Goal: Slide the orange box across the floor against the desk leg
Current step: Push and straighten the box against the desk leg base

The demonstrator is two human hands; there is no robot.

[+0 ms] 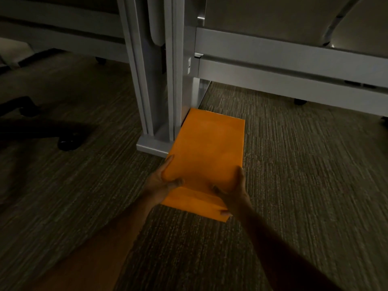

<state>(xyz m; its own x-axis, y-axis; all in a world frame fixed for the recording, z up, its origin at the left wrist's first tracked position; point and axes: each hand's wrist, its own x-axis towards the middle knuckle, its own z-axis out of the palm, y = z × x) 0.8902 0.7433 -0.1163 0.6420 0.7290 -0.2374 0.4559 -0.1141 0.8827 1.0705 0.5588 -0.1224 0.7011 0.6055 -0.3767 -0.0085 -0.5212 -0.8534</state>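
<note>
The orange box (207, 148) lies lengthwise on the carpet, its far end and left side up against the grey desk leg (159, 97) and the leg's foot. My left hand (161, 181) grips the box's near left corner, thumb on the near face. My right hand (235, 190) grips the near right corner, fingers wrapped around the side. Both forearms reach in from the bottom of the view. The near face of the box shows between my hands.
Grey desk frame rails (294, 66) run off to the right behind the box, with casters below them. A black office chair base (42, 127) with a caster stands on the carpet at the left. The light is dim.
</note>
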